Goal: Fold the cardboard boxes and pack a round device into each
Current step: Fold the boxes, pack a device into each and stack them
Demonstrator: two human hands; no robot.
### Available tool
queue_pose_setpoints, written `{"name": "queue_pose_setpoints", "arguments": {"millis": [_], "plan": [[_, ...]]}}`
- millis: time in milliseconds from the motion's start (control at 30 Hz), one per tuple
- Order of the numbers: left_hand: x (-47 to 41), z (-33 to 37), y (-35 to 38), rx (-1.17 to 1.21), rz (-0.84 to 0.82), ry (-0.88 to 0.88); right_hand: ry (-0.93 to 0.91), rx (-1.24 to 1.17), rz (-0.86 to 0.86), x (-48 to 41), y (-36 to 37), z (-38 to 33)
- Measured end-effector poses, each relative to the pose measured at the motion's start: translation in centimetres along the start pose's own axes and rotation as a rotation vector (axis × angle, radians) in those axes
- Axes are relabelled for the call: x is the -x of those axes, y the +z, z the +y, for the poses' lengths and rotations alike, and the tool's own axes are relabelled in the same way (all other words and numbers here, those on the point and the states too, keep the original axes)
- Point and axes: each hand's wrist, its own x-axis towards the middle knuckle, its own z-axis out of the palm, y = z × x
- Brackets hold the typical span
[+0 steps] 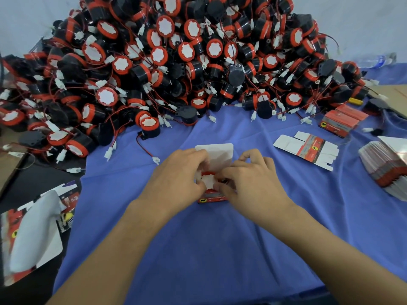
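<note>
A small red cardboard box (212, 200) stands on the blue cloth at the centre, its white lid flap (217, 154) standing open at the back. A round device (208, 180) with a red rim and white face sits inside it. My left hand (176, 179) grips the box's left side, fingers curled over the opening. My right hand (248, 181) grips the right side, fingertips on the device and a side flap. Much of the box is hidden by both hands.
A huge heap of round black-and-red devices (176, 62) with wires fills the back. A flat unfolded box (308, 148) lies to the right, with a stack of flat boxes (387, 170) at the far right and folded boxes (341, 121) behind. Card packaging (33, 234) lies at left.
</note>
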Motion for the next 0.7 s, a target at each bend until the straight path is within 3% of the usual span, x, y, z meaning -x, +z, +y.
{"name": "queue_pose_setpoints", "arguments": {"millis": [167,433,700], "plan": [[-0.1,0.0,-0.4,-0.053,-0.036,0.032,-0.205,0.068,-0.089,0.0,0.0,0.2],[-0.3,0.3,-1.1,-0.144,-0.093,0.055,-0.079,-0.021,-0.105,0.3,0.0,-0.7],[0.0,-0.7,-1.5,0.107,-0.108,0.085,0.005,-0.209,-0.148,-0.3,0.5,0.2]]}}
